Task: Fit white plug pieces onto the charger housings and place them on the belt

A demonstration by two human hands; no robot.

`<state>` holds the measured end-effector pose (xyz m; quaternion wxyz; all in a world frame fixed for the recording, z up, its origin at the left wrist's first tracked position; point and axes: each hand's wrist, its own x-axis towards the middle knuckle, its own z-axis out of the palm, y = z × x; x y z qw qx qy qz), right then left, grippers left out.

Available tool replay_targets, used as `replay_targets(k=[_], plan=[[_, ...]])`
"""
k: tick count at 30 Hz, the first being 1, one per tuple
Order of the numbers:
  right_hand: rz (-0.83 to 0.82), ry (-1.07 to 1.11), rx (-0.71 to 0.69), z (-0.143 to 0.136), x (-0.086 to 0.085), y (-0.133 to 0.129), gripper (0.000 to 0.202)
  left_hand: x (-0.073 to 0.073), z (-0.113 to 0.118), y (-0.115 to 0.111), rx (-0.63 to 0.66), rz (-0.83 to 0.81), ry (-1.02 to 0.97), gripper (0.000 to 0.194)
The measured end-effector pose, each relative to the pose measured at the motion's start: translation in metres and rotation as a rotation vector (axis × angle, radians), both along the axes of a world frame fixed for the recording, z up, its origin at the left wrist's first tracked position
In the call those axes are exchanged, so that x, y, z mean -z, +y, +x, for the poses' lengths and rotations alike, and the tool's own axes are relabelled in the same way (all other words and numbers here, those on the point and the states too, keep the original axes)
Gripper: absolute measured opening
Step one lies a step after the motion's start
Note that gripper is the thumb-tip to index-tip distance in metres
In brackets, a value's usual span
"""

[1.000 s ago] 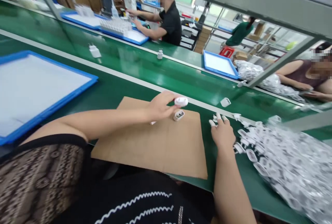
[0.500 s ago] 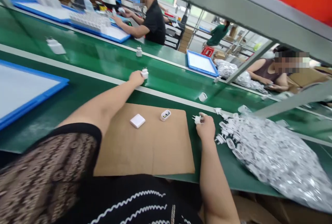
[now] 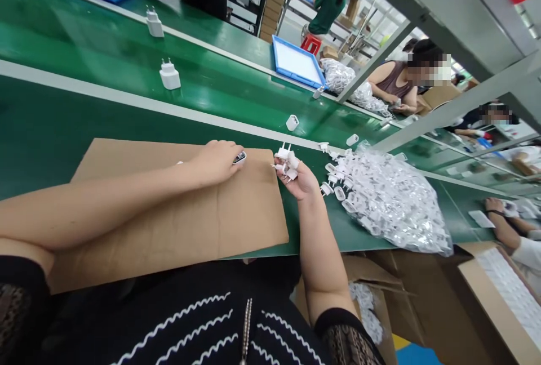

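Observation:
My left hand (image 3: 217, 162) is on the cardboard sheet, its fingers closed round an open white charger housing (image 3: 240, 157) with dark parts showing inside. Just right of the sheet, my right hand (image 3: 305, 181) is raised, palm partly up, holding a few white plug caps (image 3: 284, 154) with metal pins between its fingers and thumb. Behind the left wrist, a sliver of something white (image 3: 180, 163) shows; the rest is hidden. Under the left forearm lies the brown cardboard sheet (image 3: 249, 213). On the green belt stands a white charger (image 3: 169, 75) with its pins up.
To the right, a clear bag (image 3: 393, 201) spills white plug caps (image 3: 332, 179) onto the green bench. Another charger (image 3: 154, 22) and a white housing (image 3: 292, 123) are on the belt. A slanted metal frame (image 3: 376, 61) crosses the upper right. Co-workers (image 3: 397, 80) sit across the belt.
My left hand has let go of a charger on the belt and come back to the open housing on the cardboard. My right hand has turned palm-up. The view has swung right.

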<state>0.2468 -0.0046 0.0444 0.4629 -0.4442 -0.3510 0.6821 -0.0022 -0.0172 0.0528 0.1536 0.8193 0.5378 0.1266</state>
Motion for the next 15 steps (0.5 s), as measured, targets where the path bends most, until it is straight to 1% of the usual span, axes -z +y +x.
replay_targets(k=[2, 4, 7, 9, 11, 13, 15], plan=[[0.004, -0.051, 0.001, -0.003, -0.001, -0.005, 0.039, 0.004, 0.003, -0.005, -0.006, -0.01, -0.145, 0.039], [0.037, -0.129, 0.008, -0.006, -0.002, -0.01, 0.044, 0.01, 0.005, -0.015, 0.01, 0.007, -0.334, 0.039], [0.17, -0.283, 0.031, -0.011, -0.004, -0.019, 0.042, 0.021, 0.009, -0.033, 0.024, 0.031, -0.53, 0.036], [0.284, -0.415, 0.027, -0.016, -0.005, -0.025, 0.036, 0.029, 0.013, -0.041, 0.025, 0.031, -0.575, 0.032], [0.363, -0.511, -0.001, -0.022, -0.004, -0.03, 0.032, 0.036, 0.015, -0.043, 0.025, 0.017, -0.596, 0.03], [0.416, -0.539, -0.033, -0.027, -0.001, -0.033, 0.031, 0.041, 0.016, -0.042, 0.01, -0.025, -0.619, 0.035], [0.47, -0.549, -0.033, -0.031, 0.002, -0.036, 0.031, 0.044, 0.014, -0.04, 0.003, -0.073, -0.641, 0.042]])
